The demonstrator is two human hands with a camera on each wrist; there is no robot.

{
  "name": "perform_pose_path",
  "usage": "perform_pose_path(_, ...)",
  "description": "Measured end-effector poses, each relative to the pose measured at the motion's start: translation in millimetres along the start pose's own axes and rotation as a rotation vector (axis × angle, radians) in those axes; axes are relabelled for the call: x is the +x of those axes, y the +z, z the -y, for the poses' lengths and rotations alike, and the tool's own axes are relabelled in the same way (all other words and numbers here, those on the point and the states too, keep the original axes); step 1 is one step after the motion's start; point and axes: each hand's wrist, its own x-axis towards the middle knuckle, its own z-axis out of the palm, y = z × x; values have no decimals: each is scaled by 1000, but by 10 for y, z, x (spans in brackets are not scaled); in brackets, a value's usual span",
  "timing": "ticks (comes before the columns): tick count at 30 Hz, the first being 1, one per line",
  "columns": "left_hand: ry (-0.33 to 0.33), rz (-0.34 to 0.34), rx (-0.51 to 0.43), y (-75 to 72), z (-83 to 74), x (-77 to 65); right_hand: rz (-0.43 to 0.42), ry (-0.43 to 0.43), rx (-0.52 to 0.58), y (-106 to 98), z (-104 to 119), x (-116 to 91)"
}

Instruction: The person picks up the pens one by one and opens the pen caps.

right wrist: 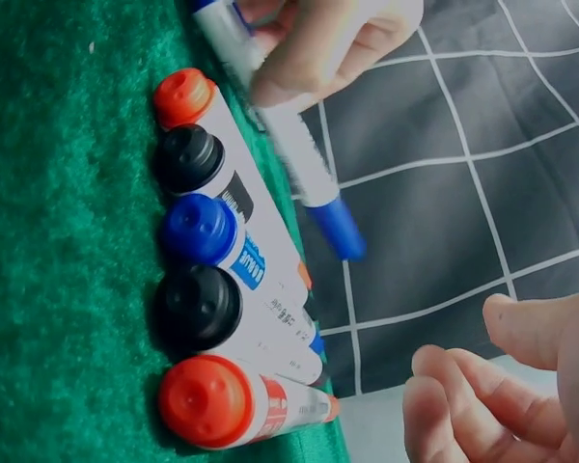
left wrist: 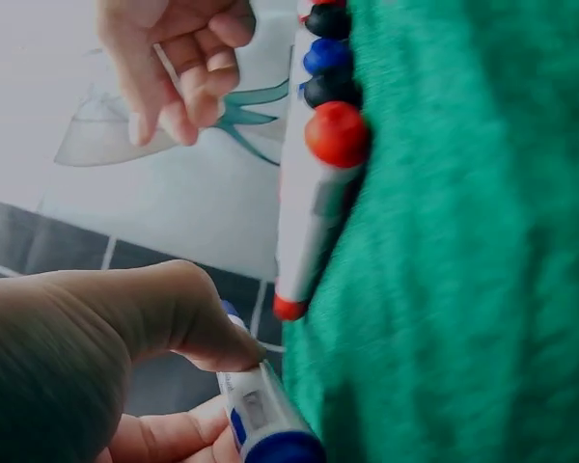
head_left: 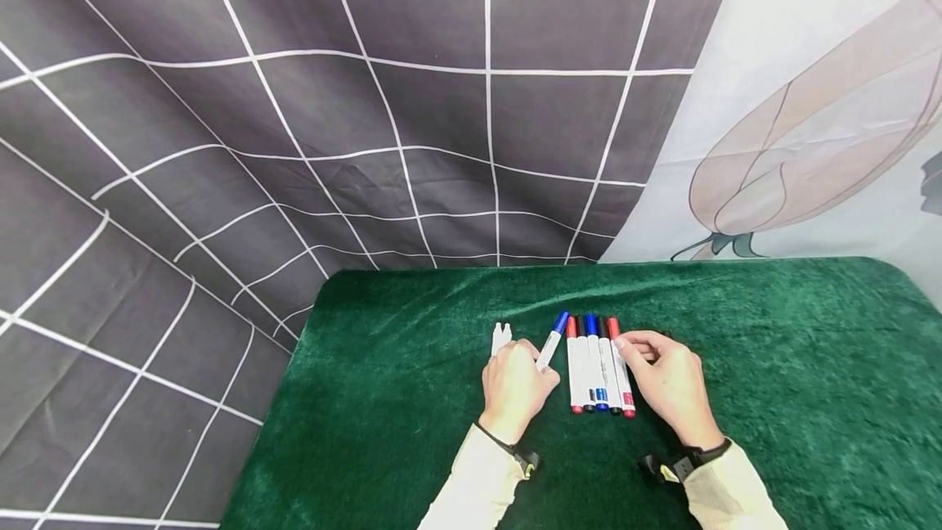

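Note:
My left hand [head_left: 513, 383] pinches a white marker with a blue cap [head_left: 552, 343] between thumb and fingers. The marker slants up and to the right, its cap end close to a row of markers. That row lies side by side on the green cloth: a red marker [head_left: 574, 366] at its left end, black and blue ones between, another red marker [head_left: 623, 375] at its right end. My right hand [head_left: 673, 383] is beside the right end, fingers loosely bent and holding nothing; the right wrist view shows its fingertips [right wrist: 429, 362] apart from the markers.
A small white two-pronged object [head_left: 501, 335] shows just beyond my left hand, partly hidden by it. Green velvety cloth [head_left: 795, 350] covers the table. Behind rises a grey curtain with white grid lines [head_left: 434, 105], beside a white flower-patterned one [head_left: 795, 121].

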Motion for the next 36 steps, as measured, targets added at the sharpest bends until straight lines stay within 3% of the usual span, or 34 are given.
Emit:
perform_pose_path(4,35,-53,-2,-81,-10,7,52,-5,17,-12,20,0)
perform_pose_path(14,166,-106,8,-202,-54,-17,188,-29,103,-41,24,1)
perform_pose_path(29,299,-113,80,-244,-70,-26,220,-80,130,-43,43,2)
perform_pose_path(36,312,-127,104,-267,-79,-27,255,-35,211,-45,63,-22)
